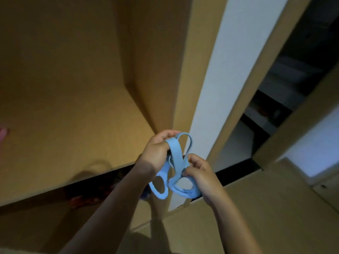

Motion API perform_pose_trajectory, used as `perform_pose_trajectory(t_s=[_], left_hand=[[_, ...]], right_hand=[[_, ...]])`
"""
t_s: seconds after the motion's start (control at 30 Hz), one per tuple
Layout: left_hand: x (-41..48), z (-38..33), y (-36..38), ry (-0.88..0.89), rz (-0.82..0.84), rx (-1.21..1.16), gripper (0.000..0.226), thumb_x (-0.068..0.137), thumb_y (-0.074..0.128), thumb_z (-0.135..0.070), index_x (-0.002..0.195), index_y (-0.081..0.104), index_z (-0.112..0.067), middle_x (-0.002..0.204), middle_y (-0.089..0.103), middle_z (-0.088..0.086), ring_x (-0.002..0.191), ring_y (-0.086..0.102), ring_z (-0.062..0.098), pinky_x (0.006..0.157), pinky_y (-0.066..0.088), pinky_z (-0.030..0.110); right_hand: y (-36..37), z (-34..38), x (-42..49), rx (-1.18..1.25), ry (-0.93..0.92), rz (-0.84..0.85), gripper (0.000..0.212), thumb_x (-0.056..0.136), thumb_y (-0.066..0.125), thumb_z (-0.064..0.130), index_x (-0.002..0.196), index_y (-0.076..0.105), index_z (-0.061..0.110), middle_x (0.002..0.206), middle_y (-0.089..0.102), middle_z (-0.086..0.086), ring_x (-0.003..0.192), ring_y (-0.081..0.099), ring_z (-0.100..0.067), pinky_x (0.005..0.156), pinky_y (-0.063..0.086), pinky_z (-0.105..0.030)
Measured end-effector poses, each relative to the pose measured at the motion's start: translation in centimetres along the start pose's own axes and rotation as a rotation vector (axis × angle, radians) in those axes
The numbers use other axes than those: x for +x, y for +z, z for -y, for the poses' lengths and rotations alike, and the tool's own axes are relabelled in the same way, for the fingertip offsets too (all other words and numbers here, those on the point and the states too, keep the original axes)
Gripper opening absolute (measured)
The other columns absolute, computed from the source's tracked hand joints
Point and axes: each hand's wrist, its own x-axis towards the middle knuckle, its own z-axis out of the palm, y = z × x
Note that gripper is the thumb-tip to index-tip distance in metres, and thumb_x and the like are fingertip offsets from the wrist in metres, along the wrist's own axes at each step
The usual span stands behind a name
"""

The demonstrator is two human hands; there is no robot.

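Above shelf (77,143) edge, both hands hold blue strap (177,158) mid-air: left hand (157,153) fingers curled thru upper loops, right hand (200,171) pinching lower part, prob. to untangle.

At nine o'clock a pink thing (3,133) is cut off by the edge and blurred. At seven o'clock, reddish shapes (86,198) under the shelf (73,143) are too dim to tell. The left hand (157,149) and right hand (200,173) hide parts of the blue strap piece (177,162). At two o'clock, the dark shelves (286,85) are blurred.
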Motion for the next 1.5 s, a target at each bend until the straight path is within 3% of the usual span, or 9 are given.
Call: perform_pose_trajectory(t_s=[0.17, 0.3, 0.4, 0.53, 0.67, 0.87, 1.13, 1.33, 1.5], left_hand=[[0.5, 0.5, 10.6, 0.043, 0.307, 0.159, 0.023, 0.079, 0.058, 0.003, 0.088, 0.066, -0.016, 0.075, 0.066, 0.006, 0.07, 0.063, 0.018, 0.069, 0.053, 0.03], [-0.7, 1.7, 20.6, 0.076, 0.478, 0.305, 0.015, 0.083, 0.06, -0.007, 0.085, 0.066, -0.021, 0.075, 0.065, -0.004, 0.066, 0.06, 0.003, 0.059, 0.047, 0.016], [-0.8, 3.6, 27.2, 0.164, 0.493, 0.485, 0.018, 0.084, 0.051, -0.011, 0.085, 0.063, -0.025, 0.08, 0.065, -0.001, 0.073, 0.059, 0.011, 0.068, 0.048, 0.027], [-1.1, 5.7, 35.0, 0.238, 0.569, 0.716, 0.03, 0.087, 0.041, -0.01, 0.087, 0.058, -0.036, 0.092, 0.065, -0.005, 0.089, 0.06, 0.02, 0.082, 0.05, 0.037], [-2.3, 7.6, 42.6, 0.242, 0.621, 0.799, 0.041, 0.087, 0.039, -0.015, 0.124, 0.046, -0.03, 0.113, 0.059, 0.007, 0.102, 0.056, 0.028, 0.089, 0.048, 0.042], [-3.0, 10.9, 52.6, 0.247, 0.732, 0.768, 0.032, 0.082, 0.045, -0.012, 0.11, 0.056, -0.021, 0.099, 0.065, 0.011, 0.09, 0.059, 0.029, 0.077, 0.045, 0.031], [-2.3, 13.7, 65.3, 0.019, 1.009, 0.738, 0.03, 0.078, 0.051, -0.007, 0.105, 0.051, -0.021, 0.095, 0.059, 0.013, 0.081, 0.054, 0.025, 0.072, 0.044, 0.028], [1.0, 11.9, 73.7, -0.244, 1.332, 0.481, 0.049, 0.056, 0.058, -0.009, 0.104, 0.056, -0.018, 0.05, 0.047, -0.004, 0.046, 0.038, 0.008, 0.047, 0.032, 0.018], [3.8, 11.7, 80.0, -0.099, 1.358, 0.468, 0.028, 0.08, 0.059, -0.001, 0.093, 0.063, -0.026, 0.047, 0.049, -0.004, 0.042, 0.039, 0.007, 0.042, 0.032, 0.015]], right_hand=[[-8.7, 0.3, -4.6, 0.169, -0.095, -0.269, 0.031, 0.064, 0.054, 0.009, 0.093, 0.066, 0.011, 0.077, 0.067, 0.002, 0.077, 0.06, -0.014, 0.069, 0.047, -0.024], [-17.2, 1.1, -9.6, 0.023, -0.162, -0.571, 0.011, 0.072, 0.056, 0.004, 0.078, 0.061, 0.012, 0.068, 0.057, 0.004, 0.066, 0.053, -0.008, 0.061, 0.043, -0.023], [-23.1, 0.9, -13.9, -0.066, -0.154, -0.711, 0.011, 0.07, 0.056, 0.012, 0.07, 0.053, 0.001, 0.059, 0.046, -0.002, 0.054, 0.042, -0.009, 0.05, 0.036, -0.02], [-29.2, 0.0, -19.2, -0.085, -0.115, -0.885, 0.022, 0.078, 0.053, -0.004, 0.062, 0.049, 0.011, 0.055, 0.043, 0.001, 0.047, 0.038, -0.003, 0.046, 0.034, -0.018], [-33.7, -0.9, -24.0, -0.084, -0.058, -1.044, 0.016, 0.079, 0.055, -0.002, 0.066, 0.051, 0.007, 0.053, 0.041, 0.002, 0.042, 0.036, -0.002, 0.042, 0.032, -0.015], [-39.4, -2.3, -29.9, -0.036, -0.021, -1.379, 0.016, 0.076, 0.055, -0.004, 0.067, 0.052, 0.008, 0.056, 0.042, 0.0, 0.041, 0.035, -0.002, 0.041, 0.029, -0.013], [-48.9, -3.2, -32.2, -0.123, 0.131, -1.438, 0.013, 0.076, 0.06, 0.003, 0.069, 0.053, 0.011, 0.062, 0.048, 0.001, 0.054, 0.041, -0.009, 0.046, 0.034, -0.015], [-58.0, -2.5, -31.3, -0.087, 0.142, -1.454, 0.009, 0.082, 0.056, 0.01, 0.074, 0.054, 0.012, 0.06, 0.046, 0.004, 0.048, 0.04, -0.002, 0.049, 0.036, -0.018], [-64.6, -1.8, -30.8, -0.121, 0.136, -1.522, 0.018, 0.082, 0.06, 0.011, 0.067, 0.05, 0.014, 0.059, 0.044, 0.002, 0.044, 0.038, -0.001, 0.041, 0.032, -0.01]])
